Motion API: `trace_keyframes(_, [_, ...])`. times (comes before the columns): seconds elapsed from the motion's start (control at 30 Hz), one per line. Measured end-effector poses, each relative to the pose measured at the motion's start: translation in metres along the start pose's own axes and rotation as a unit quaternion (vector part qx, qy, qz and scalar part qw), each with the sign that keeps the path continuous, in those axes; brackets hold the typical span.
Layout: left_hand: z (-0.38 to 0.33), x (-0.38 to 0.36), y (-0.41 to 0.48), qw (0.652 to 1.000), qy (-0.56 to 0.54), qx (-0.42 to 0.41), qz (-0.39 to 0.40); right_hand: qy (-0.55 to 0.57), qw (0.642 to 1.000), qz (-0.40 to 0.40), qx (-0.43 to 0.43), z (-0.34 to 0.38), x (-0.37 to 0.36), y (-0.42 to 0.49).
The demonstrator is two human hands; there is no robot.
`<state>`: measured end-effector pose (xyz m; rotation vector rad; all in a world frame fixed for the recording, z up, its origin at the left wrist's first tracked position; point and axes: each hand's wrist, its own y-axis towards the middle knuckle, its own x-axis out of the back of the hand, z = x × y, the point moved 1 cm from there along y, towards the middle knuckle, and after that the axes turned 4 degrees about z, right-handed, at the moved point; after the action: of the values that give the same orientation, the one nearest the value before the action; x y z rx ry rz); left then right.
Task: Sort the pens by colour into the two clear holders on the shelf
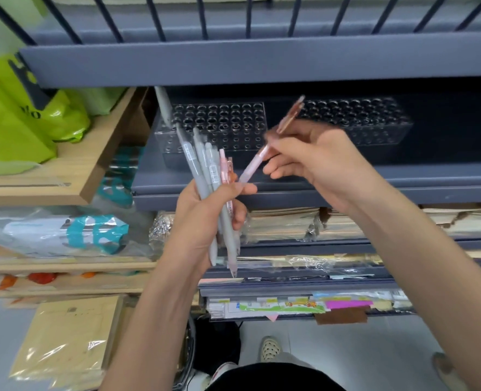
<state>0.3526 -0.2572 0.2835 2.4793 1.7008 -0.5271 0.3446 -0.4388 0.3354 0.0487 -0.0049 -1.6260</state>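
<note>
My left hand (205, 218) grips a bundle of pens (205, 170), several grey and a few pink, held upright in front of the shelf. My right hand (312, 159) holds one pink pen (255, 165) tilted, its tip near my left thumb and its brownish top end (291, 114) blurred. Two clear holders with rows of round holes stand on the dark blue shelf (346, 182): the left holder (228, 119) has one grey pen (164, 107) standing in its left end, and the right holder (375, 119) looks empty.
An upper shelf edge (262, 63) overhangs the holders. Green bags (22, 114) sit on a wooden shelf (72, 176) to the left. Packaged paper goods (304, 224) fill the lower shelves. Brown wrapped packs (72, 340) lie low on the left, and shoes (270, 348) show on the floor.
</note>
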Motion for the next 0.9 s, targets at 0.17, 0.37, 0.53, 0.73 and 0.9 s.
trace_keyframes(0.17, [0.001, -0.007, 0.003, 0.999, -0.005, 0.012, -0.035, 0.029, 0.99, -0.118, 0.069, 0.012, 0.038, 0.011])
trace_keyframes(0.37, [0.0, -0.019, 0.005, 0.995, -0.067, -0.032, -0.068, -0.039, 0.967, -0.228, 0.109, 0.015, 0.084, 0.038])
trace_keyframes(0.53, [0.004, -0.024, 0.006, 0.988, -0.093, -0.061, -0.104, -0.135, 0.962, -0.185, 0.151, 0.013, 0.092, 0.05])
trace_keyframes(0.73, [0.011, -0.024, -0.001, 0.988, -0.072, -0.063, -0.122, -0.257, 0.941, -0.159, 0.152, 0.014, 0.091, 0.063])
trace_keyframes(0.9, [0.012, -0.023, -0.003, 0.987, -0.072, -0.071, -0.127, -0.382, 0.91, -0.116, 0.116, 0.016, 0.086, 0.075])
